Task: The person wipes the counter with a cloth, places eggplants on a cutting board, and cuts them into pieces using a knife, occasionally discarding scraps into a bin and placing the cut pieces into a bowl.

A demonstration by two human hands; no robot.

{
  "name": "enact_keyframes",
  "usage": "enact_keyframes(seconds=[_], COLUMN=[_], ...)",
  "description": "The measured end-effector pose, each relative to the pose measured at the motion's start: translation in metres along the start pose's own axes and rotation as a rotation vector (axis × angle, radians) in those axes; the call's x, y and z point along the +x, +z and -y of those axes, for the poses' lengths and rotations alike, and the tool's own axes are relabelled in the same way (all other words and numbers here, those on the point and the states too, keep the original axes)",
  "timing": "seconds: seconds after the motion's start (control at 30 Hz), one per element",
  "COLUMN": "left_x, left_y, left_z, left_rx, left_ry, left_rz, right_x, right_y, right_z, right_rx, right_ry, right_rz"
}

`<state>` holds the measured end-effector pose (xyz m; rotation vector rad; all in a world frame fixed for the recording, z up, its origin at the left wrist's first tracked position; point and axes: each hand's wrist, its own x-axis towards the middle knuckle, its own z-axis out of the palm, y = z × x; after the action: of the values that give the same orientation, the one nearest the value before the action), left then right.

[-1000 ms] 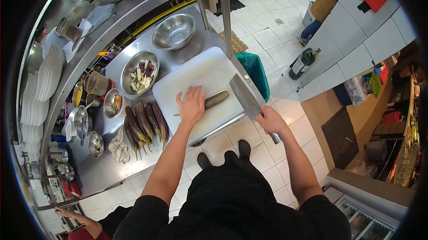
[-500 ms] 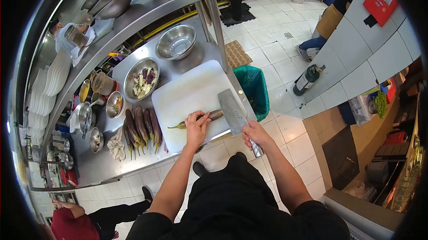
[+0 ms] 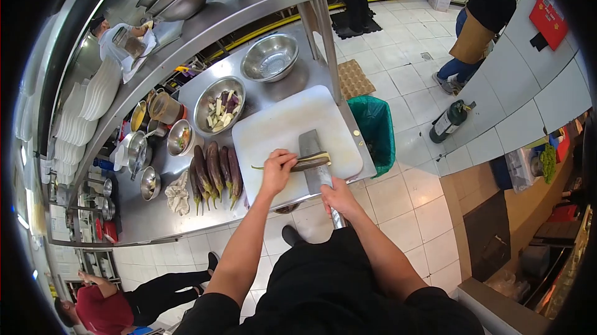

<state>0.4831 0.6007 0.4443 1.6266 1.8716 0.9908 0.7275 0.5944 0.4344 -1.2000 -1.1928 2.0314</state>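
My right hand is wrapped around the handle of a cleaver. Its broad blade lies across the white cutting board, and a length of eggplant crosses over the blade. Pale flesh shows along the eggplant's right end. With bent fingers, my left hand grips the eggplant near its middle, its thin stem poking out to the left. Several whole eggplants lie side by side left of the board. Behind them, a steel bowl holds cut eggplant pieces.
Another steel bowl stands behind the board. A crumpled cloth and small bowls sit on the left of the counter. A green-lined bin is beyond the board's right edge. A steel shelf overhangs the counter; other people stand farther off.
The cleaver has moved left and now lies across the eggplant, with pale flesh showing at its right end. My left hand stays on the eggplant. The camera view has shifted.
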Motion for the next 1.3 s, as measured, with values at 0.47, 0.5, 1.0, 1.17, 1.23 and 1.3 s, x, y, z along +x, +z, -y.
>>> enact_keyframes(seconds=[0.47,0.5,1.0,1.17,1.23,1.3], left_x=[-0.032,-0.032,0.009,0.013,0.011,0.013], left_y=[-0.035,-0.037,-0.036,-0.012,-0.009,-0.008], left_z=[0.057,0.06,-0.001,-0.012,-0.01,-0.012], left_rx=[-0.139,-0.141,0.246,0.362,0.343,0.353], left_ry=[-0.174,-0.148,0.24,0.146,0.124,0.101], left_rz=[-0.316,-0.325,0.24,0.178,0.147,0.161], right_x=[-0.002,-0.003,-0.019,-0.069,-0.068,-0.049], right_y=[0.132,0.134,-0.005,0.038,0.039,0.041], right_z=[-0.026,-0.025,0.071,0.097,0.09,0.074], right_rx=[0.001,0.016,-1.213,-1.358,-1.393,-1.422], right_ry=[0.051,0.068,-0.164,-0.096,-0.091,-0.088], right_rz=[-0.009,-0.003,-0.375,-0.068,-0.051,-0.039])
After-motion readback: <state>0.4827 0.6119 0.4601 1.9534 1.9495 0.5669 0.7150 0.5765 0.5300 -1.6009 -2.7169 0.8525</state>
